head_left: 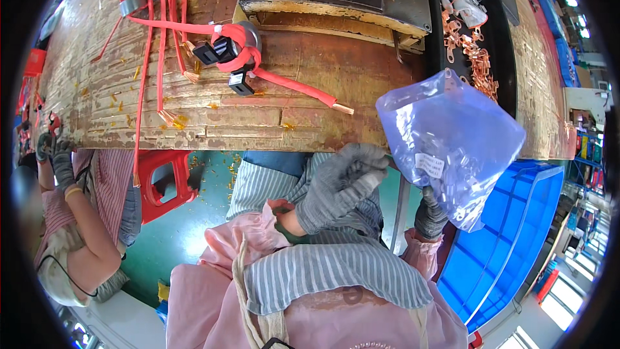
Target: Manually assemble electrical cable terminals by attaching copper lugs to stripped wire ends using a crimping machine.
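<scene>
My left hand (342,187), in a grey knit glove, is just off the table's front edge, left of a translucent bluish plastic bag (478,123). Its fingers are bent into a loose cup, apart from the thumb, and I make out nothing held in them. My right hand (429,216), also gloved, grips the lower side of the bag; its fingers are partly hidden behind the plastic. Small pieces and a white label (429,165) show through the bag, which leans across the table's edge. On the table lies a red cable (294,87) looped through a grey ring, with black blocks and a bare copper end.
A black tray (507,87) with copper terminals stands at the right. A metal press fixture (336,16) sits at the back. More red cables (152,58) lie left. A blue crate (510,220), a red stool (165,184) and a co-worker's gloved hands (61,161) are nearby.
</scene>
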Demonstrator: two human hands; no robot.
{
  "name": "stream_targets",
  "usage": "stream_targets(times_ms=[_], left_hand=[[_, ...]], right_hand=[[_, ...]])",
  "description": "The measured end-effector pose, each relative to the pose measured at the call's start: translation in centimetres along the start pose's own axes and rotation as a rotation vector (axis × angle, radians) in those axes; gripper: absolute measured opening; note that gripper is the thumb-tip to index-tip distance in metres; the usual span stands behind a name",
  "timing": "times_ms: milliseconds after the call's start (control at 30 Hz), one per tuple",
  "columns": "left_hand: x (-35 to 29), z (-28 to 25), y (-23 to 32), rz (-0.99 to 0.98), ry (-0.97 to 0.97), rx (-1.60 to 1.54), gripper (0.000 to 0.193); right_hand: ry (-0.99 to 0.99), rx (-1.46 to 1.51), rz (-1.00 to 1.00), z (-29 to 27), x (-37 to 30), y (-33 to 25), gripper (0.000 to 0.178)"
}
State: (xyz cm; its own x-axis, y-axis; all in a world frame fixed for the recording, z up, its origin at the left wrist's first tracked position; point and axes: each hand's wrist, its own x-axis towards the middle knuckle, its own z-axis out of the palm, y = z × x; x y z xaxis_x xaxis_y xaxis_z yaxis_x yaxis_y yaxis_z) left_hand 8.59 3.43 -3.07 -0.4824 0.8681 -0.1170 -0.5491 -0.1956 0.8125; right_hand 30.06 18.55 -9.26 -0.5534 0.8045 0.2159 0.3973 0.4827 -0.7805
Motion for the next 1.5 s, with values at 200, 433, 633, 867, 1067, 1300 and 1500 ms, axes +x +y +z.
stream_targets(times_ms=[200,433,633,867,1067,1300,1500], left_hand=[[2.6,1.4,0.0,-0.069,-0.030,-0.323,0.052],[4.7,0.6,-0.5,0.099,-0.059,0.222,0.039],[6.1,1.4,-0.1,-0.170,0.131,-0.562,0.040],[6.2,1.1,-0.6,-0.160,0.005,-0.970,0.013],[6.2,-0.4,-4.1,0.006,-0.126,-0.550,0.019],[5.9,0.5,-3.3,0.200,-0.104,-0.556,0.017],[6.8,-0.6,-2.3,-0.282,-0.146,-1.115,0.022]], right_hand=[[0.051,-0.196,0.155,-1.2,0.5,-2.3,0.054],[0.092,-0.404,0.024,-0.8,3.0,-6.1,0.037],[0.159,-0.531,-0.049,0.3,3.6,-7.6,0.030],[0.107,-0.708,-0.292,-0.6,4.2,-6.7,0.046],[0.094,-0.721,-0.460,-1.9,4.8,-4.8,0.057],[0.034,-0.684,-0.442,-2.1,6.3,-6.5,0.045],[0.115,-0.505,-0.309,-2.2,5.9,-6.7,0.044]])
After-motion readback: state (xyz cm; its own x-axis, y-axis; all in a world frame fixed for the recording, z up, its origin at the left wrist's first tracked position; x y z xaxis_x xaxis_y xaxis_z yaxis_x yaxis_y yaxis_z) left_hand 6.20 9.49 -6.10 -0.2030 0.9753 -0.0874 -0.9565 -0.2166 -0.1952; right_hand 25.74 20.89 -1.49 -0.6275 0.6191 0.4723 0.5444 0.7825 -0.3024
